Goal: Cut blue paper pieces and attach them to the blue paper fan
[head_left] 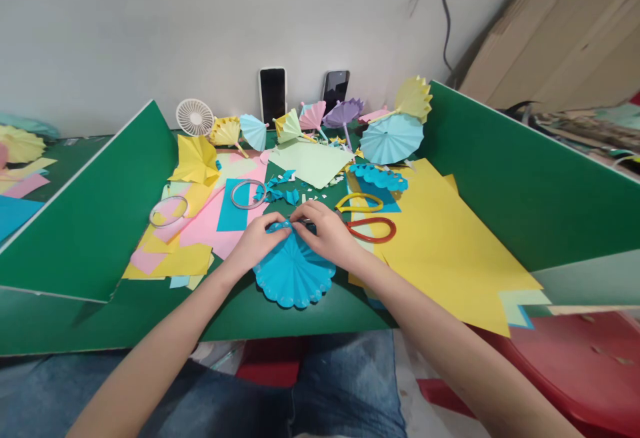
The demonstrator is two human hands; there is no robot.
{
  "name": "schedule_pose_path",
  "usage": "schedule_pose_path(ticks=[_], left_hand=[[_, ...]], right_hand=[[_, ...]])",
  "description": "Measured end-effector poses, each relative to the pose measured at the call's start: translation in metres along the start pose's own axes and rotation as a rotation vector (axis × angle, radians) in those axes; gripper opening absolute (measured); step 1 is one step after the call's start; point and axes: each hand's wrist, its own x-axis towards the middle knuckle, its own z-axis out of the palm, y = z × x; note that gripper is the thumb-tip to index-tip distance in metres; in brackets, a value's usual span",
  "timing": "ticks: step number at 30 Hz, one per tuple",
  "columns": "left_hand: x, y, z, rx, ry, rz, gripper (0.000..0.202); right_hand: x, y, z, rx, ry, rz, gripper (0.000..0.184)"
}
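Note:
A blue pleated paper fan (294, 275) with a scalloped edge lies spread on the green table (165, 321) in front of me. My left hand (260, 238) and my right hand (327, 233) meet at its top, fingers curled and pinching the gathered folds together. Scissors with a yellow and a red handle (367, 218) lie just right of my right hand. Blue paper scraps (280, 191) are scattered just beyond my fingers.
Yellow sheets (450, 251) lie at right, pink and yellow sheets (200, 231) at left with two tape rings (249, 193). Finished paper umbrellas (391, 138), a small white fan (195, 117) and two phones (273, 95) stand at the back wall. Green dividers (525, 178) flank the table.

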Motion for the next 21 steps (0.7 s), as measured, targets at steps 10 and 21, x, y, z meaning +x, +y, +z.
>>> schedule_pose_path(ticks=[10, 21], left_hand=[[0.0007, 0.0008, -0.0016, -0.029, -0.011, 0.005, 0.012], [-0.0005, 0.0009, -0.0013, -0.026, -0.001, 0.076, 0.010]], right_hand=[[0.0000, -0.0004, 0.0006, 0.272, 0.009, 0.145, 0.013], [0.0006, -0.0060, -0.0037, 0.386, -0.052, 0.187, 0.012]])
